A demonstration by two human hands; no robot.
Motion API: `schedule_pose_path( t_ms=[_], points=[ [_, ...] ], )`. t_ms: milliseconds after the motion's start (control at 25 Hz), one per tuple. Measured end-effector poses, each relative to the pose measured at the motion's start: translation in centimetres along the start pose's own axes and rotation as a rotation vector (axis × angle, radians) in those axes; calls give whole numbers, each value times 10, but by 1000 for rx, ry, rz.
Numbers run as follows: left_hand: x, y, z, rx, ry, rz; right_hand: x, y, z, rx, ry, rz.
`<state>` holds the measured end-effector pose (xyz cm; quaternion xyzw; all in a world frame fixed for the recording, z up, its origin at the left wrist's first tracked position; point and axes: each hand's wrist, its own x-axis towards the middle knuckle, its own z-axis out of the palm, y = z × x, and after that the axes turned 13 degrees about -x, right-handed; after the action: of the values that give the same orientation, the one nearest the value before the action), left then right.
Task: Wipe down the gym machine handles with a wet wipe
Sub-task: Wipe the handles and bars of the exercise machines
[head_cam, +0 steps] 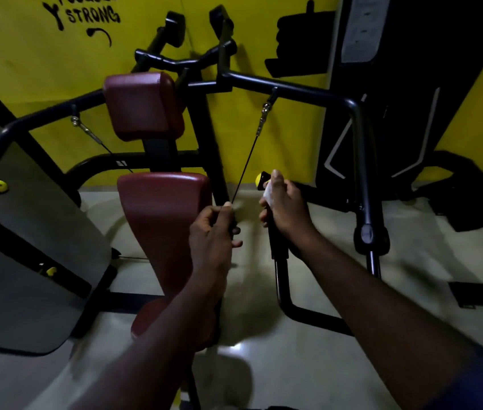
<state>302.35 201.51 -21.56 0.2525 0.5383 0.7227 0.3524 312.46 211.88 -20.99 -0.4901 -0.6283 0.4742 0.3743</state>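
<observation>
The seat pad (160, 220) looks like smooth maroon vinyl, the frame (293, 90) matt black metal, the floor (308, 365) glossy.

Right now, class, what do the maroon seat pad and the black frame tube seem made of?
Seat pad: probably vinyl over padding; smooth maroon skin, soft sheen, rounded edges. Frame tube: likely painted steel; round, rigid, satin black with faint highlights.
</observation>
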Motion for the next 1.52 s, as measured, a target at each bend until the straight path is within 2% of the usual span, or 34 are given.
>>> schedule_pose_path(
  t_ms=[120, 240, 440, 520, 600, 680, 800, 840, 920, 1040, 1120, 1200, 1280, 1320, 1400, 1440, 1480, 1520],
  points=[
    [30, 2, -10, 16, -106, -59, -52, 17, -2, -74, -3, 158],
    [59, 10, -11, -20, -276, -155, -105, 27, 2, -196, 15, 208],
    [81, 7, 18, -14, -552, -293, -19, -22, 11, -555, 222, 154],
    [85, 7, 33, 37, -634, -206, -8, -27, 14, -628, 232, 165],
    [91, -2, 44, 97, -702, -90, -34, -16, 21, -690, 250, 228],
    [88, -11, 52, 46, -744, -65, -72, 5, 32, -820, 339, 261],
    [61, -25, 66, -204, -653, -251, -121, 37, 41, -1116, 439, 367],
    [51, -27, 71, -279, -578, -336, -133, 44, 42, -1252, 469, 345],
    [40, -27, 75, -354, -457, -474, -150, 51, 41, -1373, 453, 217],
    [40, -28, 70, -374, -498, -596, -171, 88, -7, -1543, 307, 59],
    [41, -28, 64, -382, -567, -668, -177, 103, -53, -1612, 271, 56],
    [39, -27, 62, -384, -584, -716, -176, 99, -56, -1571, 227, 51],
    [37, -28, 65, -372, -551, -715, -164, 79, -18, -1466, 228, 72],
    [35, -29, 68, -347, -518, -688, -156, 64, 5, -1351, 229, 145],
    [29, -30, 76, -276, -435, -612, -136, 37, 16, -1066, 92, 393],
    [26, -31, 79, -241, -387, -566, -127, 39, 12, -977, 8, 455],
    [23, -32, 82, -210, -344, -522, -125, 45, 7, -973, -41, 412],
    [22, -33, 84, -184, -313, -487, -130, 55, 1, -1042, -27, 290]
  ],
)
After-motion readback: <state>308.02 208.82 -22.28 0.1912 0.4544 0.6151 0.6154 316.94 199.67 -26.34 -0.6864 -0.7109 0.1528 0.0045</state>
